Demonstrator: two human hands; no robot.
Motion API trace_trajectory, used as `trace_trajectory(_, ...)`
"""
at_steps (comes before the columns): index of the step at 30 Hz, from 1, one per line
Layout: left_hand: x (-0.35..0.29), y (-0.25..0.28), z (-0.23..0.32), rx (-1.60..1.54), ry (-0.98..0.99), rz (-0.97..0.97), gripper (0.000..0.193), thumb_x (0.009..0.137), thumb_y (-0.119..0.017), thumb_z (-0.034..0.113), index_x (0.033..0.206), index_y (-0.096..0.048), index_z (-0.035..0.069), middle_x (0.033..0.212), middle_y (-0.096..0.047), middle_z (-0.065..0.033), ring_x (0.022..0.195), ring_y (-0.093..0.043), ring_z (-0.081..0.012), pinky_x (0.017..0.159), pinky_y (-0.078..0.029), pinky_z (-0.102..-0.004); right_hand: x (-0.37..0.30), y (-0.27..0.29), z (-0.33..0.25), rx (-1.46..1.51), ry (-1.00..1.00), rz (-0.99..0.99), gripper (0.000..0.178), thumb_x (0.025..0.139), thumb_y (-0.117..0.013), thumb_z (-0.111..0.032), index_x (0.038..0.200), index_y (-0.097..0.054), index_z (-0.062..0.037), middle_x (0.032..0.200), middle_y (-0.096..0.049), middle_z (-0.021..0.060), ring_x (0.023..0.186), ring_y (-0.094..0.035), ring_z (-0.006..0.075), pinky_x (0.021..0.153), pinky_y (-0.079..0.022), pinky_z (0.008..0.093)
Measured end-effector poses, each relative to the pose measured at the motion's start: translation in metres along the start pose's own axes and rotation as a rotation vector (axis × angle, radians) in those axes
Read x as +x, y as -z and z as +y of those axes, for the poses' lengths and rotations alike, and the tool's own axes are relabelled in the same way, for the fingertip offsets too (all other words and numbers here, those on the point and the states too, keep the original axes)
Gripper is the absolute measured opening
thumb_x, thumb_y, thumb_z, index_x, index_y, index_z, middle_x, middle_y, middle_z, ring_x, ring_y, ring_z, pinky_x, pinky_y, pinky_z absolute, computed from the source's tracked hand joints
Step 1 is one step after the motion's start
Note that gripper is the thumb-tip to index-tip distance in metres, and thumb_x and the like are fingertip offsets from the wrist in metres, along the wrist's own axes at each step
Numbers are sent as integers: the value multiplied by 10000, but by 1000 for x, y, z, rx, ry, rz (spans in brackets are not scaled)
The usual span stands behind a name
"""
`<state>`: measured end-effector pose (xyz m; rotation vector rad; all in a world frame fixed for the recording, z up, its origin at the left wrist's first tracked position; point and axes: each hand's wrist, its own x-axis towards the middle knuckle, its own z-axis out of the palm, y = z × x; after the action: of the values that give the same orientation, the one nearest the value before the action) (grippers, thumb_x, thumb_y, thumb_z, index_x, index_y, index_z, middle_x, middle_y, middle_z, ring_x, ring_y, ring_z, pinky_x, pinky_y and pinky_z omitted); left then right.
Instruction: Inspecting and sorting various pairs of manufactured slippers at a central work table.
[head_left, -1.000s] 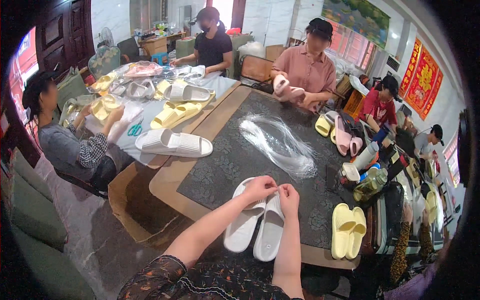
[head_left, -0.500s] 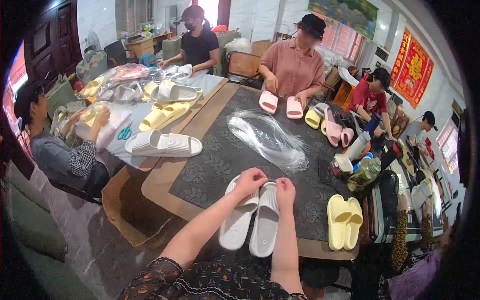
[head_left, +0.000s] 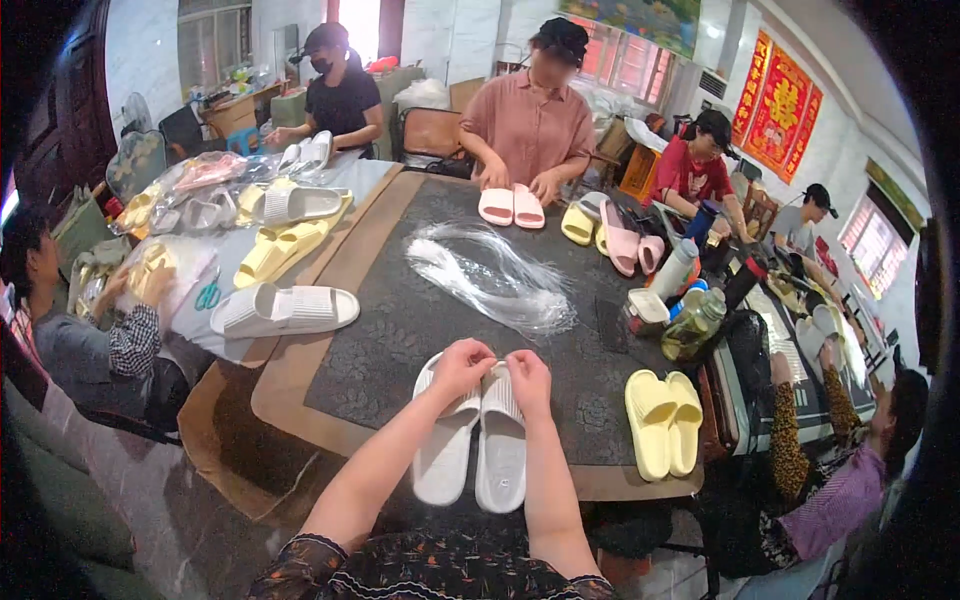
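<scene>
A pair of light grey slippers (head_left: 500,462) lies side by side at the table's near edge, heels toward me. Over the strap of the left slipper, near its inner side, my left hand (head_left: 463,368) is closed in a pinch. My right hand (head_left: 529,381) pinches too, by the outer side of the right slipper's strap. Between the fingertips any small thing is too thin or hidden to make out. Beyond my hands a loose bundle of clear plastic strands (head_left: 440,262) is spread on the dark patterned table mat (head_left: 355,355).
Yellow slippers (head_left: 652,428) stand at the near right corner. A green-tinted bottle (head_left: 697,325) and other bottles line the right side. Grey slippers (head_left: 285,310) lie on the left table. Across from me, a person handles pink slippers (head_left: 512,206); several other people work around.
The whole view has shifted, moving the scene leftward. My hands remain pinched at the slippers, now closer together. Across the table, the person's two pink slippers have come together side by side.
</scene>
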<state>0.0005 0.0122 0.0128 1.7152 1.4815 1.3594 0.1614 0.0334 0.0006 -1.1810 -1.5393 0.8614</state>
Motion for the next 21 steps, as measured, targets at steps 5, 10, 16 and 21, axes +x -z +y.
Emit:
trace_trajectory(5, 0, -3, -4, -104, 63, -8, 161, 762, -696, 187, 819, -680, 38, 794, -630, -89, 726, -611, -204, 683, -493, -325, 2, 1, 3, -45, 15, -7, 154, 878, -629, -164, 893, -632, -11, 748, -621, 16, 698, -545, 67, 645, -450, 234)
trace_trajectory(10, 0, -3, 2, 24, -38, -8, 148, 759, -690, 181, 809, -679, 43, 791, -638, -92, 749, -608, -226, 713, -493, -345, 2, 1, 9, -51, 85, 39, 164, 848, -645, -213, 883, -642, -53, 683, -608, 58, 629, -539, 111, 608, -448, 289)
trace_trajectory(16, -1, -1, -5, 67, -34, 13, 150, 751, -691, 196, 804, -681, 56, 804, -646, -82, 816, -588, -244, 747, -482, -360, 0, -1, 1, -31, -1, -33, 180, 855, -645, -207, 883, -638, -29, 695, -620, 52, 643, -556, 100, 613, -451, 282)
trace_trajectory(21, 1, -2, -2, 45, -32, 84, 164, 745, -699, 215, 813, -686, 67, 811, -644, -72, 797, -581, -247, 739, -480, -361, 4, 2, 10, 99, 4, 124, 170, 858, -639, -189, 884, -632, -22, 683, -611, 55, 622, -545, 87, 595, -440, 259)
